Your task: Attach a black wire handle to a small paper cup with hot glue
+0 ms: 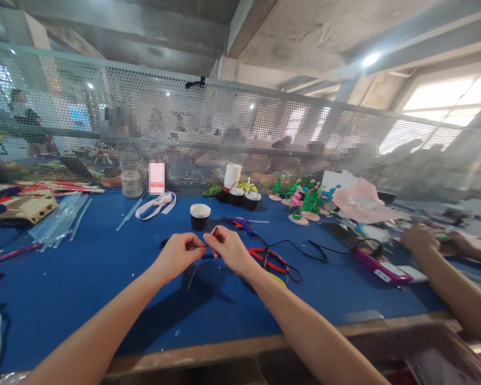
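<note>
Head view of a blue worktable (84, 278), seen across its wooden front edge. At the centre of the frame the left hand (179, 255) and the right hand (229, 249) meet just above the table, each pinching one end of a thin dark wire (207, 245) between thumb and forefinger; a pale strand hangs from the pinch toward the table. Just above the hands stands a small black cup (200, 216) with a white inside, and to its right lies a blue glue gun (237, 223) with a black cord trailing right. Red-handled pliers (269, 260) lie just right of the right hand. Clear glue sticks (62, 219) are spread at the left of the frame, small green and pink flower pieces (307, 202) at upper right of centre. A co-worker's hand (419, 239) rests at the right edge, near a pink tool (379, 267). A perforated metal screen (264, 128) closes the far side.
</note>
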{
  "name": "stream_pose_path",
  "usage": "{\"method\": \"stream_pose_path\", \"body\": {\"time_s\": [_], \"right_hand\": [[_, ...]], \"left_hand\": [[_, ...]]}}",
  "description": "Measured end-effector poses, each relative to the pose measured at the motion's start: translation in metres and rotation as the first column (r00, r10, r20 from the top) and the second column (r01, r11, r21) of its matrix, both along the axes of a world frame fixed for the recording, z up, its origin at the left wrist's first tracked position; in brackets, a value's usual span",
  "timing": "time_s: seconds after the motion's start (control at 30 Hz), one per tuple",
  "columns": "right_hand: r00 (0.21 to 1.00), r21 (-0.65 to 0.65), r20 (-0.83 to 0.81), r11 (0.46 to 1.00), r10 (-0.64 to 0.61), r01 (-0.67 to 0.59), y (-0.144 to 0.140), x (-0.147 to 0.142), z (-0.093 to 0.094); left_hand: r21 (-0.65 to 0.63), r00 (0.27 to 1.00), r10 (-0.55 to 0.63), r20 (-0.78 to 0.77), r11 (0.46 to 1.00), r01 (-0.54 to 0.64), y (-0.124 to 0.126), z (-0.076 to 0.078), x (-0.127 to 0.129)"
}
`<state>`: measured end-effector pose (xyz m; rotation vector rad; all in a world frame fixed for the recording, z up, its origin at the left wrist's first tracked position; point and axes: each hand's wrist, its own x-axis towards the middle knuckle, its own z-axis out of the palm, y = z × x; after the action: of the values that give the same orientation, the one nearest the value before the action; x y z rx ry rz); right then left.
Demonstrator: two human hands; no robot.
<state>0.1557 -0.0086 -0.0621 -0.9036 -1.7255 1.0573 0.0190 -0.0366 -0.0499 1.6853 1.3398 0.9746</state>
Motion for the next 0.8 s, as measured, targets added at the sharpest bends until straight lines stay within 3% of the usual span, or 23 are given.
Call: {"method": "stream_pose_path", "body": {"time_s": [0.3, 0.6, 0.7, 0.8], "right_hand": [[0.982, 0.121, 0.087, 0.98, -0.168, 0.157, 0.0004, -0.0034, -0.0044], [0.971, 0.105, 0.067, 0.969, -0.231, 0.223, 0.0017, -0.0046, -0.0074], [0.987, 0.05, 0.036, 0.987, -0.157, 0.155, 0.0016, -0.0038, -0.0049], [0.997, -0.034, -0.055, 0.998, 0.051, -0.053, 0.0014, -0.0017, -0.0016]], "left_hand": [[0.16, 0.978, 0.079, -0.192, 0.986, -0.048, -0.0026, 0.0004, 0.0043], [0.172, 0.988, 0.081, -0.134, 0.984, -0.057, -0.0034, -0.0039, 0.0073], [0.105, 0.999, 0.036, -0.032, 0.994, -0.033, -0.003, -0.0028, 0.0071], [-0.044, 0.993, -0.01, 0.114, 0.999, 0.015, -0.003, 0.0007, 0.0058]]}}
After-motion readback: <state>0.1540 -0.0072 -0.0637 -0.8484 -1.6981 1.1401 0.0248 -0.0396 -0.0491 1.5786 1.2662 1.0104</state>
